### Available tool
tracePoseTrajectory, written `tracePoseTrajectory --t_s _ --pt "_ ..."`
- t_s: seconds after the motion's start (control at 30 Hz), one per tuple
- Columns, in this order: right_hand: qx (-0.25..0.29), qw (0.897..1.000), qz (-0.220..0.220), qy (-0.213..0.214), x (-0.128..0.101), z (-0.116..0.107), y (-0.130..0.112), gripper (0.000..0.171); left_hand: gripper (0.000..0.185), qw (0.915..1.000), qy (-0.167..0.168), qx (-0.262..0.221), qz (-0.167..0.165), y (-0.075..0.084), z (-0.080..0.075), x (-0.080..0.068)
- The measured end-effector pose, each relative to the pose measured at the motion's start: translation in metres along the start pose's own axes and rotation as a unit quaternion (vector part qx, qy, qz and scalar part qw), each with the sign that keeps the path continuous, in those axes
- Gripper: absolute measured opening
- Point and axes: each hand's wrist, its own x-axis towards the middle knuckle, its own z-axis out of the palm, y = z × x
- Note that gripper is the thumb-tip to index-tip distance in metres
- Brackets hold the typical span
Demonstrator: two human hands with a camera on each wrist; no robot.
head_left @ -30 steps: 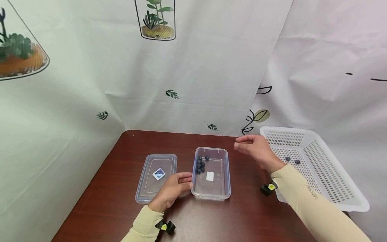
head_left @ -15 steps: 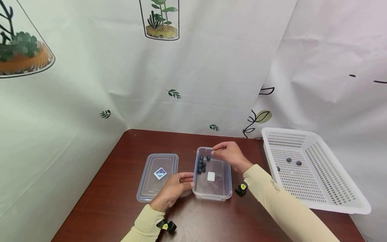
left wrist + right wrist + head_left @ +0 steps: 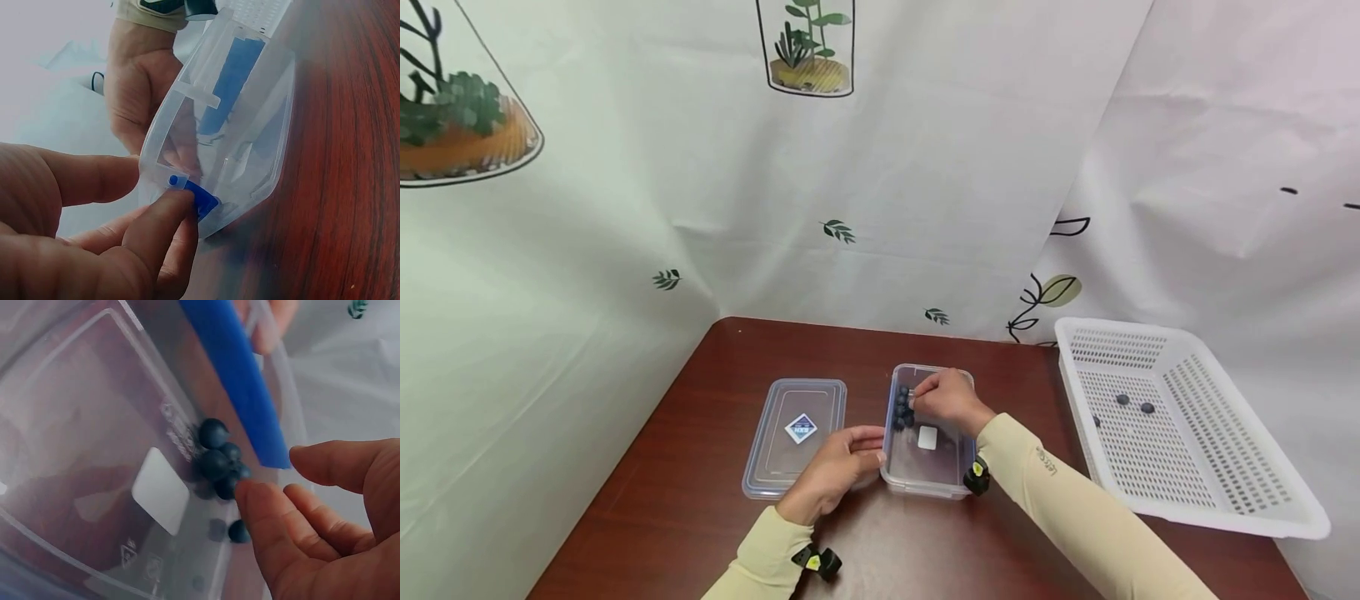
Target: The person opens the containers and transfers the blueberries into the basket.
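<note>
A clear plastic food container [image 3: 925, 487] with blue clips stands on the table, a white label on its floor. Several blueberries [image 3: 901, 410] lie along its left side. My left hand [image 3: 837, 467] holds the container's left wall; in the left wrist view its thumb is at the rim and a finger rests on a blue clip [image 3: 203, 201]. My right hand [image 3: 951, 398] reaches down into the far part of the container, over the berries. The right wrist view shows its thumb and index finger apart beside the blueberries [image 3: 214, 464], with nothing seen between them.
The container's clear lid [image 3: 778, 471], with a blue and white sticker, lies flat at the left. A white perforated basket [image 3: 1262, 525] stands at the right with a few blueberries [image 3: 1147, 408] in it. A patterned white cloth [image 3: 880, 208] hangs behind the table [image 3: 880, 550].
My right hand has moved left from beside the basket and down into the container. My left hand has stayed at the container's left wall. The head view has shifted slightly.
</note>
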Motion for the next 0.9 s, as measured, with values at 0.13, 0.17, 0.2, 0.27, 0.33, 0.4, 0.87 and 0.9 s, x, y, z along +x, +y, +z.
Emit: tracePoseTrajectory --t_s 0.13,0.17,0.2,0.27,0.33,0.4,0.87,0.9 --pt "0.003 1.0 0.003 -0.015 0.0 0.007 0.004 0.012 0.046 1.0 -0.002 0.002 -0.001 0.0 0.0 -0.001" --pt "0.0 1.0 0.005 -0.014 0.0 0.008 0.004 0.012 0.046 1.0 -0.002 0.004 0.001 -0.001 0.0 -0.001" --pt "0.001 1.0 0.008 -0.014 -0.001 0.009 0.004 0.011 0.046 1.0 -0.002 0.004 0.001 -0.001 0.0 -0.001" --pt "-0.005 1.0 0.013 -0.013 -0.001 0.01 0.004 0.01 0.047 1.0 -0.004 0.002 0.003 -0.001 0.001 -0.002" --pt "-0.009 1.0 0.021 -0.011 -0.001 0.011 0.004 0.009 0.047 1.0 -0.005 -0.001 0.005 -0.001 0.0 -0.002" --pt "-0.016 0.999 0.026 -0.009 -0.001 0.012 0.004 0.008 0.048 0.9999 -0.007 -0.004 0.008 -0.001 0.0 -0.003" --pt "-0.034 0.999 0.035 -0.017 0.001 0.023 0.01 0.013 0.048 0.9997 -0.015 -0.004 0.016 -0.001 0.002 -0.006" --pt "-0.032 0.999 0.036 -0.017 0.002 0.023 0.01 0.013 0.048 0.9997 -0.014 -0.004 0.017 -0.001 0.002 -0.006"
